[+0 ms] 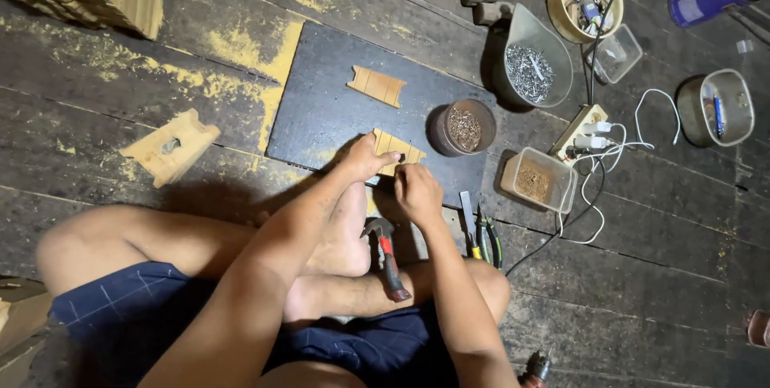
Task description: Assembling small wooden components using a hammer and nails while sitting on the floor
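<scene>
Down on the dark plank floor, a person sits cross-legged in front of a black board laid flat on the planks, with yellow sawdust dusted along its left edge. Off to the left sits a pale wooden block, and at the right a grey teardrop dish is piled with shiny nails. Just right of the hands there's a round brown tub of small nails, standing on the board's right end. A red-handled hammer rests on the crossed legs, head up. Now the work itself: a small slatted wood panel, light tan, made of thin strips side by side, lies at the board's near edge, and a matching slatted panel lies further up the board. The left hand presses on the near panel's left side, fingers curled over it; the right hand sits just below it, fingers pinched narrow, though what they hold I cannot tell.
</scene>
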